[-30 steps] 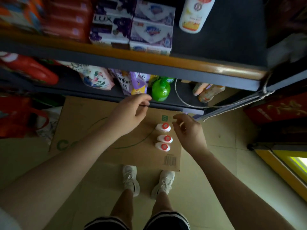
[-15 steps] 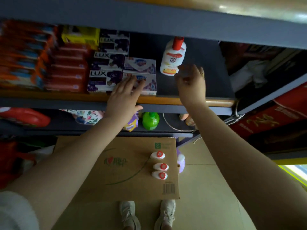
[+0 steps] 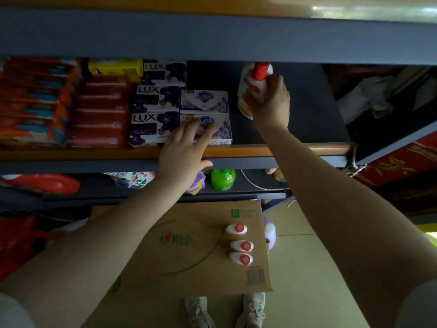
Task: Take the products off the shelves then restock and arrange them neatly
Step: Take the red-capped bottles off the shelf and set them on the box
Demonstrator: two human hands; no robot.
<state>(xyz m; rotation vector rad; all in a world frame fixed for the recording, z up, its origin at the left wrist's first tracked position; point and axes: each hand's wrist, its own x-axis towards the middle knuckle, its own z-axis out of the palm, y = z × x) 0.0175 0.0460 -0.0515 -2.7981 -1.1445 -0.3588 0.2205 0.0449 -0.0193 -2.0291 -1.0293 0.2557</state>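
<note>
Dark grey metal shelf (image 3: pixel 307 159), orange-trimmed, is stocked with glossy cardboard soap boxes (image 3: pixel 205 114). A white plastic bottle (image 3: pixel 246 91), red-capped, is gripped upright on it by the right hand (image 3: pixel 272 102). Left hand (image 3: pixel 184 150) is extended flat against the boxes. Three matching bottles (image 3: pixel 240 245) are laid on floor cardboard (image 3: pixel 189 256).

The single head camera is looking forward and down from the person's head; it is facing the shelf (image 3: pixel 236 151) at close range, taking in both forearms reaching in; its wide angle is also catching the cardboard box (image 3: pixel 189 252) and floor (image 3: pixel 307 268) directly below.
</note>
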